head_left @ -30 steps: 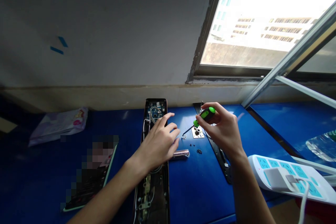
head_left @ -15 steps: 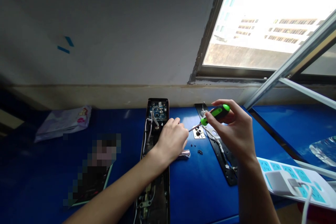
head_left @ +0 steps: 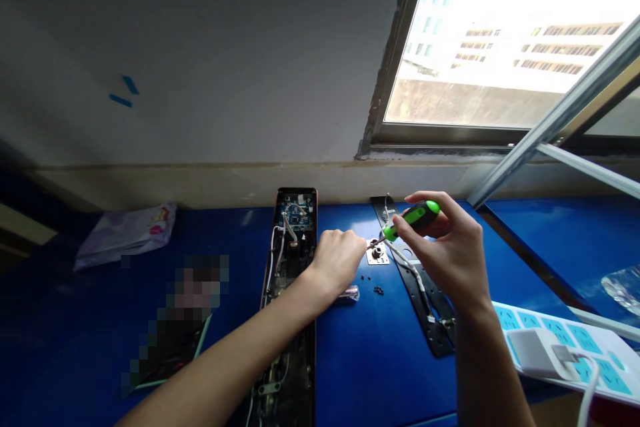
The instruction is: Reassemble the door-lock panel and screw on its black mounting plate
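Note:
My right hand [head_left: 447,243] grips a screwdriver [head_left: 417,217] by its green and black handle, the shaft slanting down to the left. At the shaft's tip is my left hand [head_left: 339,257], closed, its fingertips turned away, so what they pinch is hidden. Below the shaft lies a small square metal plate with a round part [head_left: 379,252]. Under my left forearm stretches a long black housing [head_left: 296,240] with a blue circuit board [head_left: 297,212] and white wires. A pinkish cylinder in clear wrap [head_left: 349,294] lies below my left hand, near several small black screws [head_left: 379,291].
A long black perforated panel [head_left: 436,333] with a white cable lies to the right. Beyond it is a power strip [head_left: 600,347] with a white charger [head_left: 535,350] plugged in. A metal frame [head_left: 530,120] rises at right. A lilac packet [head_left: 123,233] and a partly blurred-out phone-like object [head_left: 193,347] lie left.
My left hand has shifted slightly right, its fingers closer around the screwdriver's tip. My right hand keeps its hold, nearly still. The view has moved a little.

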Demonstrator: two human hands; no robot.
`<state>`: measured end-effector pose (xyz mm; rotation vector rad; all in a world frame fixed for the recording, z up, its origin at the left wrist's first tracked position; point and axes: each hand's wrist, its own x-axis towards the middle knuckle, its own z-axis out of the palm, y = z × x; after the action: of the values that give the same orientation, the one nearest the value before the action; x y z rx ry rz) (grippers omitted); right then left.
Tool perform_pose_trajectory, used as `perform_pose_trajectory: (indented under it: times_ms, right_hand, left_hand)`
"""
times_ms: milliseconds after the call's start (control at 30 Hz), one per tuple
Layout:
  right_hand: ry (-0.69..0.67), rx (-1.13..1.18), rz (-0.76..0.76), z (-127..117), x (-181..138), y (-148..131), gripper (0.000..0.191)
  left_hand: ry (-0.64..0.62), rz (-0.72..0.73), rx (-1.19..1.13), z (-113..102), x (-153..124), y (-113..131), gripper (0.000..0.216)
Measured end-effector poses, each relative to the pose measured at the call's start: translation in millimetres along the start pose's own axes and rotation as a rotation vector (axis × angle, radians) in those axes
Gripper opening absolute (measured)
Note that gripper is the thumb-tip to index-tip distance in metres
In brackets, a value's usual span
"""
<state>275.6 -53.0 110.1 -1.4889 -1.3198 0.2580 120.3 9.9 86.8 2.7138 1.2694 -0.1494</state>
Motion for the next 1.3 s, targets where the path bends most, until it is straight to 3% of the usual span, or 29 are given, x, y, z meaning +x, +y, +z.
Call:
perform_pose_trajectory:
  times_ms: [233, 633, 900, 1100, 1200, 1300]
  right_hand:
    - [-0.021, 0.006, -0.002, -1, -3, 2, 0.033]
    - [-0.046, -0.039, -0.018, -4, -7, 3, 0.03]
    - [-0.044, -0.053, -0.037, -4, -7, 3, 0.029]
    - [-0.032, -0.037, -0.045, -5, -5, 0, 0.029]
    - [0.002, -0.017, -0.054, -7, -2, -6, 0.029]
    - [0.027, -0.017, -0.08, -8, 5, -17, 0.03]
  left_hand:
    - [-0.06, -0.018, -0.006, 0, -2, 5, 0.031]
    - [-0.143, 0.005, -0.026, 5, -3, 4, 0.027]
    - [-0.141, 0.017, -0.056, 5, -7, 4, 0.031]
    - [-0.083, -0.01, -0.078, -4, -12, 9, 0.017]
    - [-0.01, -0.017, -0.102, -10, -21, 5, 0.01]
    - [0.113, 0.018, -0.144, -11, -34, -10, 0.016]
